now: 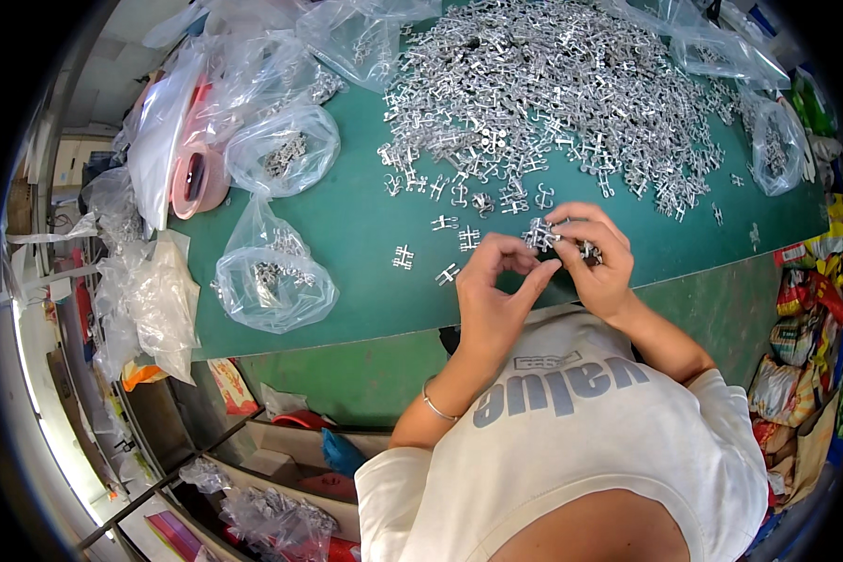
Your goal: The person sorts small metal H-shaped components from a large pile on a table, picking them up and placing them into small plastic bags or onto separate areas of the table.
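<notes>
Both my hands meet over the near edge of the green table, at a small silvery metal part (539, 234) with several prongs. My left hand (496, 281) is closed in a curve, its index fingertip against the part's lower side; the exact grip is partly hidden. The fingers of my right hand (601, 262) are bent round the part from the other side. More metal pieces (590, 251) show inside the right hand's fingers. Several loose metal parts (469, 239) of the same look lie just beyond and left of my hands.
A large heap of metal parts (553, 84) covers the far middle of the green table (365, 253). Clear plastic bags (276, 286) with parts stand at left, near a pink container (199, 178). Another bag (776, 145) lies at right. Colourful packages (796, 328) are stacked beyond the right edge.
</notes>
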A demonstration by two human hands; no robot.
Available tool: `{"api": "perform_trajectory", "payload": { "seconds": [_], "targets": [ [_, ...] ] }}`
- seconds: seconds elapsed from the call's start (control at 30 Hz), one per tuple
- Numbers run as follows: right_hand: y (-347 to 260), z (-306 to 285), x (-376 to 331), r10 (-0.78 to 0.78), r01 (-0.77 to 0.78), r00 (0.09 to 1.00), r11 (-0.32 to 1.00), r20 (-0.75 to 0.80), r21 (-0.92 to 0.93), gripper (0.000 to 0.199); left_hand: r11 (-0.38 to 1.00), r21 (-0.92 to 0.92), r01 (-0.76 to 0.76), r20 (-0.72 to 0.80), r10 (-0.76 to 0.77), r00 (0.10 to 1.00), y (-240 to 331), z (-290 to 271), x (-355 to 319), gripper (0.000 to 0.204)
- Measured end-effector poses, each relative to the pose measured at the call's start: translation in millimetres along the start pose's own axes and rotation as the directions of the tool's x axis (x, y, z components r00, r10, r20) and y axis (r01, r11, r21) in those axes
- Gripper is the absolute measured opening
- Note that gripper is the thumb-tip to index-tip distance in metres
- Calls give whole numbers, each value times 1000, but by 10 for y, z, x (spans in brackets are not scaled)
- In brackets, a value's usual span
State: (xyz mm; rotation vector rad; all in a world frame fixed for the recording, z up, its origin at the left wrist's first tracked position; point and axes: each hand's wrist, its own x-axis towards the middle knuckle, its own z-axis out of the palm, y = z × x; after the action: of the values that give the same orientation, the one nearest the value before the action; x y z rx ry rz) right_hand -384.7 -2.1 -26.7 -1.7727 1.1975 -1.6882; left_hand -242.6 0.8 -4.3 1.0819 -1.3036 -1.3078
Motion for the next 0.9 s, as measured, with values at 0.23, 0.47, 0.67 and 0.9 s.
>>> {"api": "perform_trajectory", "payload": {
  "seconds": [0.23,0.47,0.67,0.9],
  "targets": [
    [-145,-43,-77,671,-686,694,507,261,521,6,974,-202,105,104,-85,991,-12,-44,82,40],
    [-149,-31,-71,531,-557,830,800,172,222,6,947,-244,208,116,-184,976,6,-72,80,32],
    [-182,-105,26,731,-744,620,434,284,508,10,942,-291,169,67,-156,985,0,-81,69,33],
    [-85,-185,58,791,-789,520,302,321,535,9,845,-443,301,135,-269,954,-64,-148,121,36]
  ]
}}
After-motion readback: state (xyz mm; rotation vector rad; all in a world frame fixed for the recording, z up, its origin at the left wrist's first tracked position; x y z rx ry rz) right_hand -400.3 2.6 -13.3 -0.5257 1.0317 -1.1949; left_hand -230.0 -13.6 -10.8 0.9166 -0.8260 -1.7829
